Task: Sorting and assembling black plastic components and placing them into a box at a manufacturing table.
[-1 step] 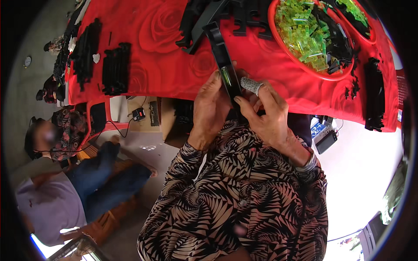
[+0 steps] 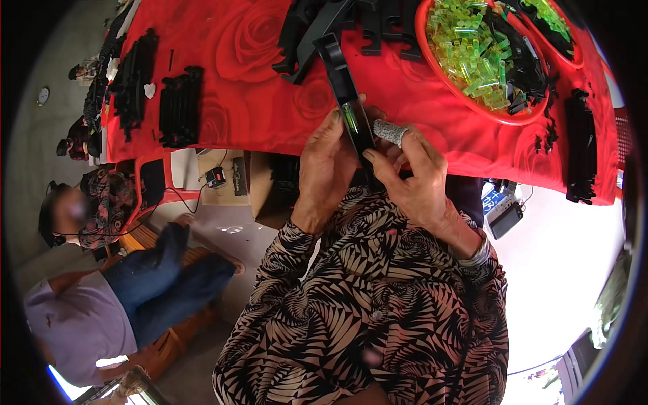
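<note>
Between my hands, above the near edge of the red table, is a long black plastic spirit level body (image 2: 341, 74). A small yellow-green vial (image 2: 350, 116) sits in its slot. My left hand (image 2: 324, 169) grips the bar from its left side, thumb near the vial. On the other side, my right hand (image 2: 417, 170) pinches the lower part with its thumb, and its index finger wears a grey knitted finger cover (image 2: 389, 133). The bar's lower end is partly hidden by my right hand. The bar's far end points up toward other black level bodies (image 2: 388, 30) on the table.
A red basin (image 2: 420, 42) at the far right holds yellow-green vials (image 2: 466, 50) and black pieces; another red basin (image 2: 579, 57) stands beyond it. Stacks of black bars (image 2: 181, 108) lie on the left, and more bars (image 2: 582, 145) at the right edge. Someone sits at the left (image 2: 84, 310).
My hands and the spirit level body look the same. The seated person at the left has shifted a leg and arm slightly.
</note>
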Motion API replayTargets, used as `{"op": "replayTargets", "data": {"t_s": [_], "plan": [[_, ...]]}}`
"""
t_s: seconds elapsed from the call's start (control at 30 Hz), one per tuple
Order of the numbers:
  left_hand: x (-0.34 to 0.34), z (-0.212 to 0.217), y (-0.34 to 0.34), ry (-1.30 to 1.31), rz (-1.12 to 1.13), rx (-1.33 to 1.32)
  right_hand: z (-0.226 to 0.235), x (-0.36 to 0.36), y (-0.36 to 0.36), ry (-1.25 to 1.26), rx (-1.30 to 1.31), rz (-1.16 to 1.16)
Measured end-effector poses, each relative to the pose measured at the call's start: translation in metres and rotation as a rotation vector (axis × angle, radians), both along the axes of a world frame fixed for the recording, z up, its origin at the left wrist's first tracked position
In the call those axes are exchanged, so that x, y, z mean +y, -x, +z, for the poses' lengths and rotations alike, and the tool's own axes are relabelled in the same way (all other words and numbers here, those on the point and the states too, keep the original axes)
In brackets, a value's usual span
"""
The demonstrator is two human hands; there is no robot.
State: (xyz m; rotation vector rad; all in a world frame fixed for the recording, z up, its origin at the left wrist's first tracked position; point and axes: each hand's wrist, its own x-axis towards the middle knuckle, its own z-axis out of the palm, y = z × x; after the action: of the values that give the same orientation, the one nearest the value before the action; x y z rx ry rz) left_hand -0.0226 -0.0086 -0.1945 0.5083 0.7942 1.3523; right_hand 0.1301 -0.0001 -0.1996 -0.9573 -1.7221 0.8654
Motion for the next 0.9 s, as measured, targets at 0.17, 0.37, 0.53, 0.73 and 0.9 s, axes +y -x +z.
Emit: {"op": "replayTargets", "data": {"t_s": [0.17,0.37,0.53,0.73,0.9], "plan": [[0.003,0.004,0.001,0.033,0.037,0.029,0.002,0.0,0.002,0.159,0.132,-0.017],[0.003,-0.001,0.003,0.055,0.067,0.008,-0.001,-0.002,0.001,0.193,0.139,-0.01],[0.001,-0.006,0.007,0.03,0.007,-0.041,0.002,-0.002,0.001,0.216,0.162,0.036],[0.002,-0.01,0.006,0.16,0.079,-0.034,-0.005,0.0,0.002,0.312,0.274,0.071],[0.003,0.004,0.004,0.191,0.14,0.046,-0.004,0.0,0.0,0.311,0.327,0.074]]}}
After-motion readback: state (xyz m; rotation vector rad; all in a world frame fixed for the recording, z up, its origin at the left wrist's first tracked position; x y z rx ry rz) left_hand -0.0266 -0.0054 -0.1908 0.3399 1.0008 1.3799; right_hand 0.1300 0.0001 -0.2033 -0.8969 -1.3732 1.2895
